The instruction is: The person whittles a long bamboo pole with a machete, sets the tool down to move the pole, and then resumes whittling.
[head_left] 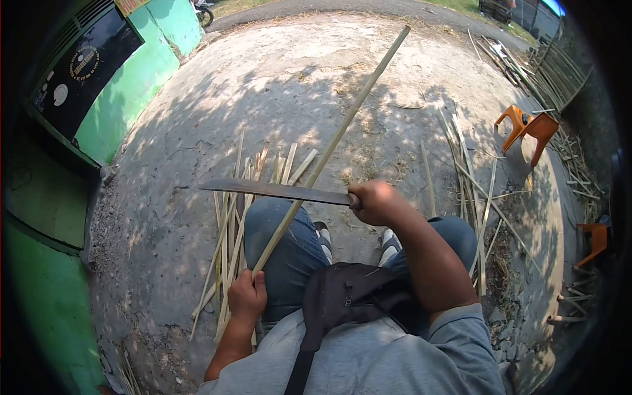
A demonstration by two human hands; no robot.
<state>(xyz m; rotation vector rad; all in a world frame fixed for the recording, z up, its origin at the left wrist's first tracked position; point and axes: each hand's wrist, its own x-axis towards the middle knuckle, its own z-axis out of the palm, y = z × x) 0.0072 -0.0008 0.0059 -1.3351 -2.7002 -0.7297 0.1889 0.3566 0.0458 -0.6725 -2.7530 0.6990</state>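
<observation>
My right hand [380, 203] is wrapped round the handle of a long machete [266, 189], whose blade points left across my knees. The blade crosses a long bamboo strip [352, 115] and overlaps it in this view. Lower down, my left hand [247, 296] grips that strip near its lower end, thumb along it. The strip slants up and away to the right, its far end high over the ground. Beside my left leg lies a bundle of split bamboo strips [228, 245].
More bamboo strips [469, 191] lie to my right. An orange plastic chair [534, 131] stands farther right, near a pile of bamboo poles [510, 69]. A green wall [135, 99] runs along the left. Beyond the concrete ground [263, 112] passes a road [316, 9].
</observation>
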